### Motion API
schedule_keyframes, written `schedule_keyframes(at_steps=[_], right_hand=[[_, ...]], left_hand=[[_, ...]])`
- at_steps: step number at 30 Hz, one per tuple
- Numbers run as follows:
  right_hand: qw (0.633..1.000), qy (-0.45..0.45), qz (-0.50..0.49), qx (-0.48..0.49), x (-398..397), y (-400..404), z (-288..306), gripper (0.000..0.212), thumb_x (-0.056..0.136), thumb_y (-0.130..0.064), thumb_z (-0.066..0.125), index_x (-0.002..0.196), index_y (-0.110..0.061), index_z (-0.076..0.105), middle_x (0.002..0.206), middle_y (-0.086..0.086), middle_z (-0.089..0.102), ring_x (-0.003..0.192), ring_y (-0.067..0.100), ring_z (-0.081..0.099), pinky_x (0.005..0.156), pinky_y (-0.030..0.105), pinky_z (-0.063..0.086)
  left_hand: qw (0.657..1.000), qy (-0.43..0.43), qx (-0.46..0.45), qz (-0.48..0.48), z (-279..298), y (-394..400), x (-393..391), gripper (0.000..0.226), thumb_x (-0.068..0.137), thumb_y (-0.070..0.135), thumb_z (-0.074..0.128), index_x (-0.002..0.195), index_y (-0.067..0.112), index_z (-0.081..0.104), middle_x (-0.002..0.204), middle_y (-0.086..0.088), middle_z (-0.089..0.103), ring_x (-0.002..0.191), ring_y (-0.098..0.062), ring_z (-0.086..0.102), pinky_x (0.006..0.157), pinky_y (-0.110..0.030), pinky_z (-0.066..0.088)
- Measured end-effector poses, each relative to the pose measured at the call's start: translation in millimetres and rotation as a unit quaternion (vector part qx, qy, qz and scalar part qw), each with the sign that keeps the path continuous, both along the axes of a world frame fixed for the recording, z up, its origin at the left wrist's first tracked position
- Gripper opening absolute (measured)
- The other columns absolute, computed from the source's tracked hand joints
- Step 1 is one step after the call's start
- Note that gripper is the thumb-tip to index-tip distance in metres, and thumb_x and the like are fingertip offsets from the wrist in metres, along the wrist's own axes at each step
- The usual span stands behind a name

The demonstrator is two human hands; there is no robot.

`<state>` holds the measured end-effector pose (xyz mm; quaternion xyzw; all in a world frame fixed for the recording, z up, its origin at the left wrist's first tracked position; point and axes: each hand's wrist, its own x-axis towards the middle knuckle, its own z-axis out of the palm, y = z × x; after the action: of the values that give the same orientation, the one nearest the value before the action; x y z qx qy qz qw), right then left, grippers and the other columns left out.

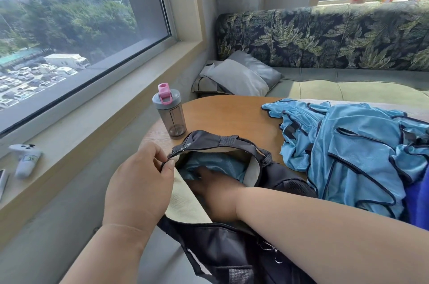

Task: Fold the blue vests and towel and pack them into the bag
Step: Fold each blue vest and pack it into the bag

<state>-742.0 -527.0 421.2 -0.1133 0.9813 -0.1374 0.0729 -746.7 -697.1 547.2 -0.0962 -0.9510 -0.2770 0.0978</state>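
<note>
A black bag [232, 253] with a pale lining lies open at the near edge of the wooden table [232, 114]. My left hand [141, 181] pinches the bag's rim by the zipper and holds the mouth open. My right hand [216, 191] reaches inside the bag, its fingers resting flat on a folded blue vest [216, 164] in there. A heap of unfolded blue vests [348, 156] with dark trim lies on the table to the right. A dark blue towel [417, 204] shows at the right edge, partly cut off.
A grey shaker bottle [170, 114] with a pink lid stands just behind the bag. A white controller [25, 159] lies on the window sill at left. A sofa with a grey cushion [241, 77] runs behind the table.
</note>
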Motion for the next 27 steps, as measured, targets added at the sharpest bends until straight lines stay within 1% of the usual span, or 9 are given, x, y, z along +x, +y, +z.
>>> schedule_keyframes(at_steps=[2, 6, 9, 11, 14, 17, 21, 23, 27], right_hand=[[0.999, 0.042, -0.011, -0.028, 7.9, 6.3, 5.1, 0.071, 0.089, -0.047, 0.065, 0.153, -0.049, 0.034, 0.133, 0.011, 0.042, 0.117, 0.039, 0.052, 0.095, 0.039, 0.044], [0.993, 0.108, -0.037, -0.003, 10.8, 10.4, -3.6, 0.073, 0.078, -0.065, 0.041, 0.149, -0.051, 0.033, 0.158, 0.013, 0.032, 0.138, 0.039, 0.034, 0.114, 0.054, 0.03], [0.999, 0.021, -0.022, 0.038, 4.9, 7.4, -14.8, 0.075, 0.096, -0.048, 0.046, 0.163, -0.042, 0.014, 0.172, 0.014, 0.007, 0.158, 0.037, 0.008, 0.128, 0.053, 0.01], [0.998, -0.034, 0.009, 0.048, 1.5, 1.6, -19.8, 0.07, 0.106, -0.038, 0.044, 0.167, -0.033, 0.009, 0.174, 0.012, 0.002, 0.159, 0.038, 0.008, 0.128, 0.053, 0.015], [0.998, -0.059, -0.016, -0.005, -2.1, -4.5, -25.6, 0.07, 0.108, -0.049, 0.037, 0.165, -0.04, -0.003, 0.175, -0.002, -0.01, 0.161, 0.031, 0.002, 0.124, 0.063, 0.018], [0.999, -0.043, -0.012, 0.009, -0.8, -0.3, -28.2, 0.066, 0.108, -0.046, 0.038, 0.165, -0.044, 0.003, 0.174, -0.003, -0.015, 0.162, 0.03, -0.004, 0.126, 0.06, 0.017], [1.0, 0.002, -0.015, -0.006, 9.1, 7.6, -16.0, 0.066, 0.099, -0.053, 0.031, 0.163, -0.04, 0.023, 0.175, 0.01, 0.0, 0.159, 0.038, 0.011, 0.127, 0.055, 0.018], [1.0, 0.006, -0.025, -0.008, 15.8, 12.4, -10.0, 0.066, 0.098, -0.05, 0.044, 0.161, -0.04, 0.029, 0.172, 0.012, 0.014, 0.154, 0.037, 0.021, 0.126, 0.049, 0.018], [0.994, 0.022, -0.105, -0.013, 32.7, 21.6, -1.8, 0.08, 0.088, -0.048, 0.065, 0.159, -0.044, 0.028, 0.137, 0.007, 0.05, 0.13, 0.033, 0.047, 0.112, 0.043, 0.035]], left_hand=[[1.0, 0.008, 0.004, 0.001, -1.4, 0.1, 0.4, 0.022, 0.094, 0.032, 0.071, 0.08, 0.03, 0.054, 0.071, 0.011, 0.063, 0.069, -0.008, 0.056, 0.057, -0.03, 0.039], [1.0, 0.009, 0.007, 0.004, -3.3, 2.3, 1.8, 0.02, 0.092, 0.031, 0.071, 0.08, 0.03, 0.055, 0.071, 0.011, 0.063, 0.068, -0.007, 0.056, 0.056, -0.029, 0.038], [1.0, 0.001, 0.007, 0.006, -4.3, 5.3, 3.7, 0.021, 0.092, 0.029, 0.071, 0.079, 0.03, 0.056, 0.07, 0.012, 0.063, 0.068, -0.009, 0.057, 0.056, -0.029, 0.038], [1.0, 0.001, -0.001, 0.004, -4.7, 6.8, 4.5, 0.021, 0.093, 0.029, 0.071, 0.078, 0.03, 0.056, 0.07, 0.012, 0.063, 0.068, -0.009, 0.057, 0.056, -0.028, 0.038], [1.0, -0.001, -0.01, 0.004, -5.0, 7.0, 4.9, 0.021, 0.093, 0.03, 0.071, 0.078, 0.03, 0.056, 0.07, 0.012, 0.063, 0.068, -0.008, 0.057, 0.056, -0.027, 0.038], [1.0, 0.0, -0.009, 0.005, -5.2, 6.1, 4.8, 0.02, 0.093, 0.03, 0.071, 0.078, 0.032, 0.057, 0.071, 0.012, 0.063, 0.07, -0.008, 0.057, 0.057, -0.029, 0.039], [1.0, -0.007, -0.01, -0.003, -7.2, 6.7, 3.8, 0.02, 0.094, 0.03, 0.07, 0.079, 0.031, 0.057, 0.072, 0.012, 0.063, 0.07, -0.008, 0.057, 0.058, -0.029, 0.04], [1.0, -0.015, -0.006, -0.007, -8.4, 7.5, 4.4, 0.019, 0.095, 0.03, 0.069, 0.081, 0.032, 0.056, 0.074, 0.012, 0.064, 0.071, -0.007, 0.057, 0.058, -0.029, 0.04], [1.0, -0.023, 0.007, -0.011, -9.2, 7.9, 8.2, 0.016, 0.096, 0.033, 0.067, 0.089, 0.036, 0.054, 0.077, 0.015, 0.065, 0.074, -0.007, 0.059, 0.065, -0.034, 0.044]])
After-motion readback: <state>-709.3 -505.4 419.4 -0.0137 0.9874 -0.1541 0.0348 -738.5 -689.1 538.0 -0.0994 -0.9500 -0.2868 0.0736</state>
